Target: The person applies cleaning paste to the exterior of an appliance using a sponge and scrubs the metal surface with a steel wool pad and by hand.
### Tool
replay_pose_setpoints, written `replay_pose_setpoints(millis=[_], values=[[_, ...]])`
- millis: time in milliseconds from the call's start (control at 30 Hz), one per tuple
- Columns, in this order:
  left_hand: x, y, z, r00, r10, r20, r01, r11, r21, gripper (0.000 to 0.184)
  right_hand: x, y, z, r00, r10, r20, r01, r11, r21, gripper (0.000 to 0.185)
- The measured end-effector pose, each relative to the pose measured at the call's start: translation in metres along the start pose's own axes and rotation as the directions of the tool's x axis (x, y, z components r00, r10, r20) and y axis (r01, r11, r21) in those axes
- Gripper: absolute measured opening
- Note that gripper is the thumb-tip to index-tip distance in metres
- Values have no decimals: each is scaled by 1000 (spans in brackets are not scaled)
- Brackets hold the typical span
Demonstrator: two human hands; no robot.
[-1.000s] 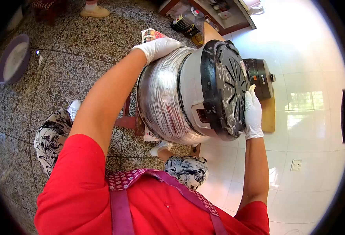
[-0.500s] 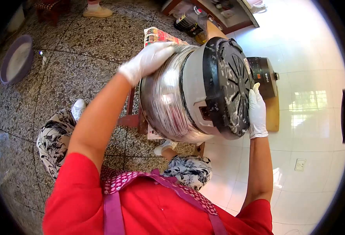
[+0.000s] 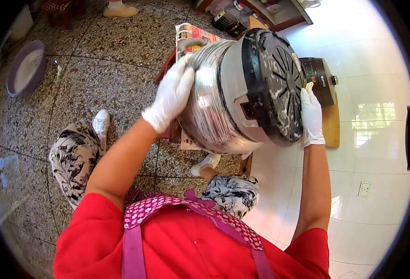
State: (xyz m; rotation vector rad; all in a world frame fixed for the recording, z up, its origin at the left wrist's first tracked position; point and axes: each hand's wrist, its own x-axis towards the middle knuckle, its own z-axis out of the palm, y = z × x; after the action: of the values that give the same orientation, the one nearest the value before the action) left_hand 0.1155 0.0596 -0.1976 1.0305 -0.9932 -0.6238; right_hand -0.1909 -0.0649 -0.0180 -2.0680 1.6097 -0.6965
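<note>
A large electric pot (image 3: 236, 93) is tipped on its side, with a shiny metal body, a grey band and a black slotted base (image 3: 284, 83) facing right. White smears cover the base, and a socket recess shows low on the band. My left hand (image 3: 173, 90), in a white glove, presses against the metal body at the left, just below a grey curved handle (image 3: 191, 43). At the other end, my gloved right hand (image 3: 311, 113) holds the edge of the base, fingers pointing up. The pot is held between both hands.
A red stool and a printed bag (image 3: 193, 32) lie beneath and behind the pot. Beyond its base stand a dark cooker (image 3: 320, 79) and a wooden board (image 3: 331, 128) by the tiled wall. A purple basin (image 3: 27, 69) sits on the floor at left; another person's foot (image 3: 120, 10) shows at the top.
The pot sits slightly higher and further right in view. My left hand has slid down its metal side, uncovering the grey handle. My right hand stays at the base.
</note>
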Motion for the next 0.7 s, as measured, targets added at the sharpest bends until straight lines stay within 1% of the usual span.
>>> replay_pose_setpoints(millis=[33,67,100,167,200,233,300,333,400,433,467,500,533,567,600,633,700], values=[[-19,8,3,999,-22,-29,21,999,-27,41,1,-1,0,998,42,43,-43,998,37,58],[-36,19,6,998,36,-55,-38,999,-23,43,2,3,6,1000,-4,-29,7,997,74,57],[-58,15,11,996,25,-91,-11,989,150,47,7,11,8,1000,-8,-24,10,997,81,57],[-86,19,23,992,42,-119,-3,950,313,50,12,17,6,999,-21,-39,23,999,38,56],[-92,22,30,989,-27,-144,66,960,272,51,12,15,6,999,-21,-39,22,999,30,56],[-89,19,28,989,-24,-146,64,960,274,51,12,14,6,999,-21,-39,22,1000,22,56],[-63,9,20,988,85,-131,-58,979,198,49,10,11,6,1000,-24,-8,24,998,58,56],[-41,9,16,985,103,-141,-94,993,68,42,11,13,6,1000,-20,-10,21,998,59,56],[5,-21,4,997,-8,-80,6,1000,-25,35,14,19,6,987,-146,-69,135,980,-146,55],[28,-43,-2,997,-71,39,74,994,-86,40,13,17,6,988,-140,-72,128,981,-148,55],[41,-43,-6,982,-143,121,159,978,-133,44,10,13,6,992,-106,-70,97,987,-131,55],[54,-56,-7,970,-120,212,159,971,-178,46,10,11,6,995,-75,-68,67,991,-112,54],[57,-68,-4,978,-100,181,128,980,-152,46,11,13,8,990,-103,-93,93,989,-113,54],[56,-65,-3,985,-79,155,99,988,-122,46,13,17,7,991,-94,-96,84,991,-108,54],[49,-62,-2,983,-83,165,103,988,-117,46,16,19,6,986,-126,-108,109,982,-153,55],[38,-60,1,995,-71,66,76,995,-71,47,19,23,6,980,-159,-117,133,971,-200,55],[7,-41,9,994,-31,-105,38,998,57,46,20,23,8,975,-168,-144,140,972,-189,56]])
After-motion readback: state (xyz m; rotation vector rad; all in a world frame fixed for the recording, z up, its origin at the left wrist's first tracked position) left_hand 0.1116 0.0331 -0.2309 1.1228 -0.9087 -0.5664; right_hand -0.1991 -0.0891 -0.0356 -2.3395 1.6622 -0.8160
